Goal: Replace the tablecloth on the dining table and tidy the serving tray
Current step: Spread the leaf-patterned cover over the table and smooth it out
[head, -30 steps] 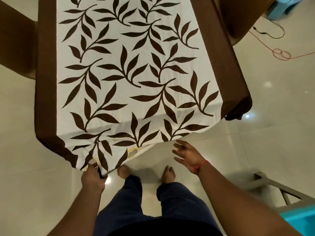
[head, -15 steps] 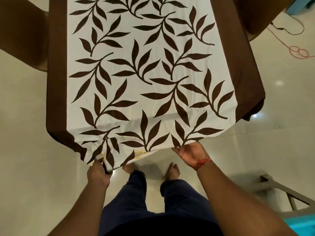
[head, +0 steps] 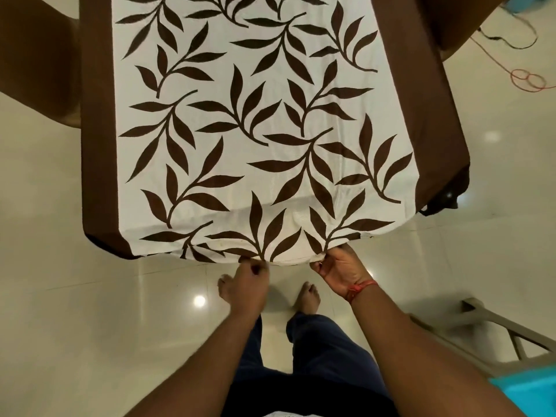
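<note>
I'm at the near end of the tabletop (head: 430,121), which fills the frame from 9 through 12 to 3 o'clock, with the leaf-print cloth (head: 270,130) spread along it and brown showing down both long sides. My left hand (head: 248,284) is at 6 o'clock under the cloth's hanging hem, fingers curled onto the edge; its grip looks pinched on the fabric, though blur hides the fingertips. My right hand (head: 341,270), just to the 3 o'clock side of it, pinches the same hem between thumb and curled fingers. Step in hand, I'd say: pulling and squaring the near edge, either seating or stripping the cloth; can't tell which. Next move probably needs an even tug with both hands, then smoothing. No serving tray in view. Chair (head: 496,332) at 4 o'clock, red cable (head: 528,81) at 2.
</note>
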